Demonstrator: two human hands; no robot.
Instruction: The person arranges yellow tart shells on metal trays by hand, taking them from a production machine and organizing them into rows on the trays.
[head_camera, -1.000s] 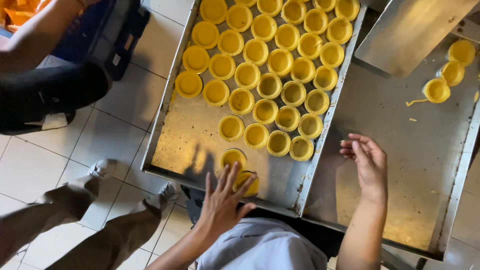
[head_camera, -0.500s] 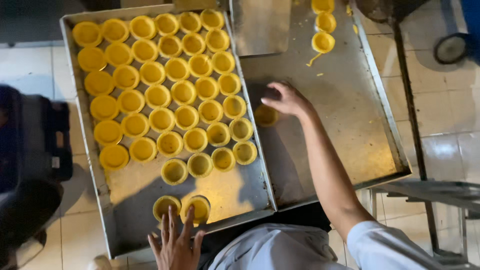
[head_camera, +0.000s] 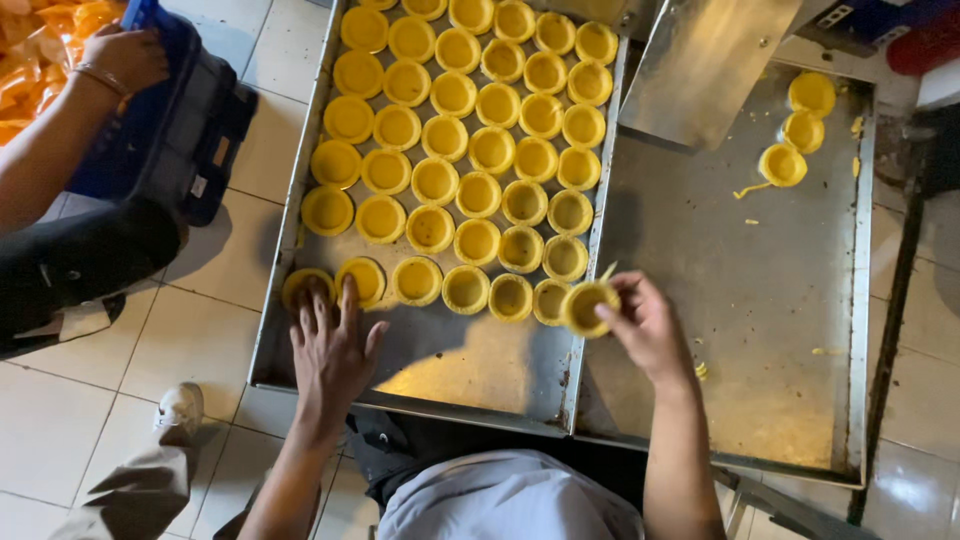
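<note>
Now, head view only.
Left hand (head_camera: 333, 345): lies flat on the left tray (head_camera: 470, 365), fingers (head_camera: 320, 310) spread, their tips on the two yellow shells (head_camera: 335, 283) at the left end of the nearest row.
Right hand (head_camera: 645, 325): fingers pinch one shell (head_camera: 587, 305) by its rim, held just over the seam between the two trays, beside the right end of the nearest row.
Left tray: filled with rows of yellow shells (head_camera: 470, 150), close-packed, nearest strip of metal bare.
Right tray (head_camera: 760, 330): mostly bare steel with a few yellow crumbs; three shells (head_camera: 795, 130) lie at its far corner, one with a drip of filling.
Steel sheet (head_camera: 705, 65): rests slanted over the right tray's far edge.
Other person: arm (head_camera: 70, 130) at far left reaches over a blue crate (head_camera: 175, 130); shoe (head_camera: 180, 408) on the tiled floor (head_camera: 90, 400).
</note>
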